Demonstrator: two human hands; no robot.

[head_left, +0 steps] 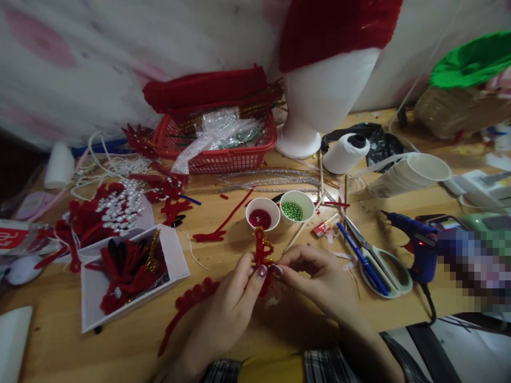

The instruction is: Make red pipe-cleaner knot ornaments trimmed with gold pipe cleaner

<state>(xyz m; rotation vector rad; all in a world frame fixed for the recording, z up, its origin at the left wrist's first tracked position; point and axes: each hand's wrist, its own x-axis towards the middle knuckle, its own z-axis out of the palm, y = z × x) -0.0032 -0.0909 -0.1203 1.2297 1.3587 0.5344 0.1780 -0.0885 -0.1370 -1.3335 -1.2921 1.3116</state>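
Observation:
Near the front middle of the table, my left hand [239, 287] pinches a red fuzzy piece [260, 250] edged with a gold beaded loop. My right hand [313, 274] has thumb and forefinger closed on the right side of the same piece, at its gold trim. Just beyond the fingers stand a white cup with red beads [262, 214] and another with green beads [297, 207]. Beside my left forearm lies a scalloped red fuzzy strip [195, 295]. The lower part of the held piece is partly hidden by my fingers.
An open white box [179, 260] of red and black pieces lies left. Behind are a red basket [227, 159] and a white mannequin head [327, 90]. To the right are scissors [393, 271], a blue pen [363, 260], a blue glue gun [423, 247] and stacked cups [411, 173].

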